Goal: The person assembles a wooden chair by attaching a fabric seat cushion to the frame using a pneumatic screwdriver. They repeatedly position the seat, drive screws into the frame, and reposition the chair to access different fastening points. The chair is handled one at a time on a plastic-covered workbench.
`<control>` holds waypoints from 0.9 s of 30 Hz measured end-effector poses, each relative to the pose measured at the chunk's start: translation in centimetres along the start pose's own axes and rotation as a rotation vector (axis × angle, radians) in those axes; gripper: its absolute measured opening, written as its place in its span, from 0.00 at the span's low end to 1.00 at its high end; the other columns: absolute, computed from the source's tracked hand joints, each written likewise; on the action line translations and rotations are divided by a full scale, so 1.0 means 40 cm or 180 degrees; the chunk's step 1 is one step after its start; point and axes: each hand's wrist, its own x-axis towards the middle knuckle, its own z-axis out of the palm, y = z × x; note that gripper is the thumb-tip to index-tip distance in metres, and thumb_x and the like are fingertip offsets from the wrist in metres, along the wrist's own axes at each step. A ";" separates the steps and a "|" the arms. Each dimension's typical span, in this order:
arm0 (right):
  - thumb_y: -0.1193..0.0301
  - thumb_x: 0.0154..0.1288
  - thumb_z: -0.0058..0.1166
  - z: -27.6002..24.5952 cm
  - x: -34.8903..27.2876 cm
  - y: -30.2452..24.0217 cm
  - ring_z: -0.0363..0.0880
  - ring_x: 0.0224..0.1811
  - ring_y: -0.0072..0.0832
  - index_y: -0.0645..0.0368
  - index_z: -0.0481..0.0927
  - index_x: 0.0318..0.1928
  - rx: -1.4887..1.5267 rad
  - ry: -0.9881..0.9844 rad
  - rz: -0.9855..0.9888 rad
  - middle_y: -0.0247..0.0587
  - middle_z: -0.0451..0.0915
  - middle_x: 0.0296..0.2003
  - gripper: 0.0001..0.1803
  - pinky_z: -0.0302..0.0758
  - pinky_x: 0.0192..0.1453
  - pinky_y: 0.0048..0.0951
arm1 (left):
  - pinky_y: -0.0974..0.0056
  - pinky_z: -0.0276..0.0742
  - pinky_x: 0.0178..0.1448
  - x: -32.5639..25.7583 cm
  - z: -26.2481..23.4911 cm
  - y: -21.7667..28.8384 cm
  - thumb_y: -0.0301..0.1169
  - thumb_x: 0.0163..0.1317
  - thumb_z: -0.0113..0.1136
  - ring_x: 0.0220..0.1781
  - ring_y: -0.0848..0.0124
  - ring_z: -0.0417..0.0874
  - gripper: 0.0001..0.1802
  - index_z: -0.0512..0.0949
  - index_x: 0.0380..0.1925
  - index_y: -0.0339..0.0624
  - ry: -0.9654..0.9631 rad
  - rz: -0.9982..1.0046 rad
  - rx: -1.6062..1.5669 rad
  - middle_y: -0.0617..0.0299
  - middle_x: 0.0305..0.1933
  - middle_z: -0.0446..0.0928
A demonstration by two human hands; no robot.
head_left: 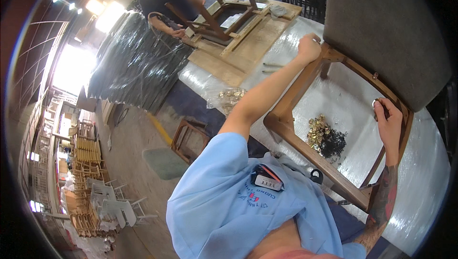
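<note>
A wooden chair frame [312,160] with an open seat lies on the plastic-covered table, its grey padded back [389,34] rising at the far right. My left hand [309,48] is closed at the frame's far left corner, beside the padded back; what its fingers hold, if anything, is hidden. Inside the right rail, my right hand [387,113] pinches a small shiny metal bracket [375,102]. Another bracket [376,75] sits on the far rail. Within the frame's opening, a pile of brass-coloured brackets [316,132] touches a heap of black screws [335,143].
A plastic bag of brass-coloured parts [229,97] and two thin rods [273,64] lie left of the frame. Beyond, a person [167,1] stands by an upturned wooden chair frame [212,22] on boards. Plastic-wrapped stacks [138,58] and stacked chairs [88,163] stand at left.
</note>
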 end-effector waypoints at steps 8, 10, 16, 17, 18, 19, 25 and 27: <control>0.69 0.70 0.54 0.004 0.009 0.008 0.67 0.24 0.13 0.67 0.80 0.39 -0.0091 0.0062 0.0125 0.28 0.74 0.23 0.11 0.65 0.27 0.20 | 0.55 0.80 0.47 0.003 -0.002 -0.002 0.26 0.56 0.58 0.36 0.51 0.86 0.09 0.85 0.33 0.34 0.0057 0.0541 -0.0194 0.42 0.32 0.83; 0.69 0.70 0.54 0.002 0.009 0.009 0.68 0.24 0.13 0.67 0.80 0.38 -0.0100 0.0075 0.0181 0.28 0.74 0.24 0.11 0.66 0.28 0.20 | 0.57 0.80 0.44 0.008 0.001 -0.017 0.30 0.55 0.63 0.33 0.55 0.86 0.12 0.85 0.37 0.34 0.0036 0.0740 -0.0228 0.44 0.30 0.83; 0.68 0.68 0.56 -0.021 0.020 0.044 0.72 0.27 0.17 0.69 0.80 0.40 -0.0310 0.0082 -0.0241 0.34 0.79 0.26 0.13 0.70 0.33 0.22 | 0.60 0.82 0.40 0.029 -0.018 0.005 0.41 0.46 0.78 0.34 0.64 0.87 0.35 0.77 0.50 0.30 -0.0327 0.0443 -0.0162 0.50 0.29 0.85; 0.68 0.68 0.57 -0.009 0.029 0.052 0.73 0.28 0.17 0.69 0.80 0.40 -0.0344 0.0050 -0.0432 0.35 0.80 0.27 0.13 0.71 0.34 0.22 | 0.61 0.82 0.38 0.045 -0.019 -0.048 0.42 0.45 0.79 0.32 0.65 0.86 0.37 0.77 0.51 0.30 -0.0171 0.0602 0.0080 0.50 0.31 0.85; 0.67 0.68 0.57 -0.014 0.023 0.044 0.74 0.29 0.17 0.69 0.81 0.41 -0.0508 0.0089 -0.0372 0.36 0.80 0.27 0.14 0.72 0.34 0.23 | 0.63 0.82 0.32 0.042 -0.027 -0.019 0.42 0.46 0.79 0.29 0.67 0.86 0.37 0.76 0.52 0.29 -0.0476 0.0319 -0.0071 0.49 0.31 0.85; 0.67 0.68 0.57 -0.011 0.025 0.023 0.75 0.29 0.17 0.69 0.81 0.41 -0.0629 0.0123 -0.0378 0.36 0.81 0.27 0.14 0.72 0.35 0.23 | 0.67 0.80 0.28 0.048 -0.032 -0.031 0.40 0.48 0.79 0.27 0.70 0.85 0.36 0.75 0.51 0.28 -0.0500 0.0259 -0.0273 0.49 0.31 0.85; 0.65 0.68 0.56 -0.030 0.023 0.025 0.76 0.28 0.21 0.67 0.82 0.40 -0.0545 -0.0096 0.0192 0.38 0.82 0.28 0.15 0.73 0.35 0.25 | 0.67 0.80 0.35 0.093 -0.006 -0.036 0.36 0.48 0.78 0.31 0.70 0.86 0.32 0.76 0.46 0.25 -0.0783 0.0382 -0.0675 0.48 0.30 0.85; 0.65 0.68 0.56 -0.030 0.024 0.035 0.76 0.28 0.22 0.67 0.82 0.41 -0.0550 -0.0165 0.0128 0.38 0.82 0.28 0.15 0.73 0.35 0.26 | 0.67 0.81 0.35 0.088 -0.016 -0.023 0.36 0.49 0.78 0.33 0.68 0.87 0.35 0.73 0.50 0.23 -0.0998 0.0272 -0.0790 0.46 0.34 0.85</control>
